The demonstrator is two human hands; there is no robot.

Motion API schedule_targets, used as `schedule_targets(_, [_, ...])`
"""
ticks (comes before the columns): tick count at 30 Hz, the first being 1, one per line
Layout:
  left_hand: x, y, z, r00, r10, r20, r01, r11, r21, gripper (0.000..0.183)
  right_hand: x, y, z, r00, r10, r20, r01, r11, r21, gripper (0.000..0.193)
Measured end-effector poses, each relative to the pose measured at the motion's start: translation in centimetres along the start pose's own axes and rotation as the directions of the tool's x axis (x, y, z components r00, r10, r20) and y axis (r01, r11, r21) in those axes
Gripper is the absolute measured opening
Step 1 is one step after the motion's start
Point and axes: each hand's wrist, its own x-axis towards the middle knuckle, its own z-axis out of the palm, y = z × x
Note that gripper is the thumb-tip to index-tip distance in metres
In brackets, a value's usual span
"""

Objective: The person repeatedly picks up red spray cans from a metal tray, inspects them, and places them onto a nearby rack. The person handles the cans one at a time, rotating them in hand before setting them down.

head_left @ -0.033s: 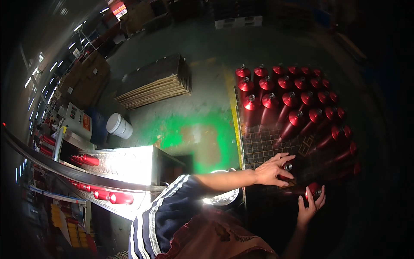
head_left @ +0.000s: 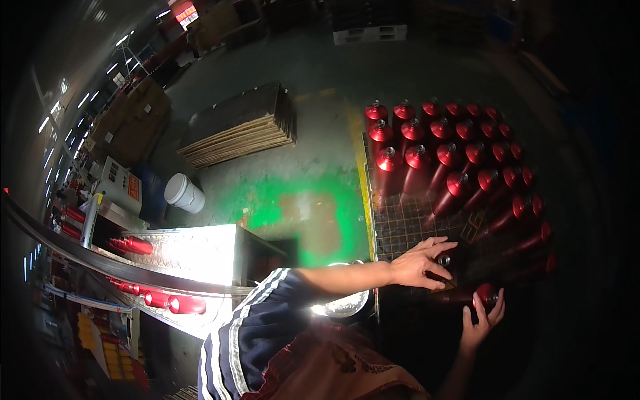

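My left hand (head_left: 421, 265) reaches across the lower left of a dark grid-patterned board (head_left: 407, 228). Its fingers are stretched apart around the neck of a red bottle (head_left: 445, 261), whose body is mostly lost in shadow. Whether the fingers touch the neck is hard to see. Closer to me and to the right, my right hand (head_left: 481, 324) has its fingers around the side of another red bottle (head_left: 487, 294). Several shiny red bottles with narrow metallic necks (head_left: 417, 157) stand upright in rows over the far and right parts of the board.
To the left, a brightly lit metal table (head_left: 212, 257) carries red bottles lying down (head_left: 187, 305). A curved dark rail (head_left: 133, 267) crosses it. Beyond are a white bucket (head_left: 185, 194) and a stack of flat sheets (head_left: 237, 127). A yellow floor line (head_left: 364, 193) borders the board.
My left hand has shifted very slightly left, its fingers a little looser around the bottle neck. My right hand's fingers have slid slightly down the side of their bottle.
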Motion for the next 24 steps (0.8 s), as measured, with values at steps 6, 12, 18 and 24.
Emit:
schedule_targets(6, [7.7,-5.5,-3.1,0.971,-0.037,-0.236,0.06,0.994,0.093,0.042,6.8,17.0,-5.9,0.969,0.084,-0.233,-0.195,0.837,-0.511,0.044])
schedule_targets(12, [14.0,-11.2,1.7,0.971,-0.208,-0.114,0.23,0.943,0.239,0.048,11.1,32.3,-4.1,0.978,0.203,-0.045,-0.178,0.703,-0.688,0.044])
schedule_targets(18, [19.8,-19.7,7.9,0.972,-0.183,-0.146,0.228,0.88,0.416,0.048,16.3,39.3,-0.3,0.96,0.277,0.026,-0.27,0.949,-0.162,0.051])
schedule_targets(24, [24.5,-23.4,14.6,0.956,-0.233,-0.176,0.284,0.882,0.376,0.05,17.6,48.2,4.2,0.959,0.198,-0.201,-0.247,0.932,-0.265,0.048])
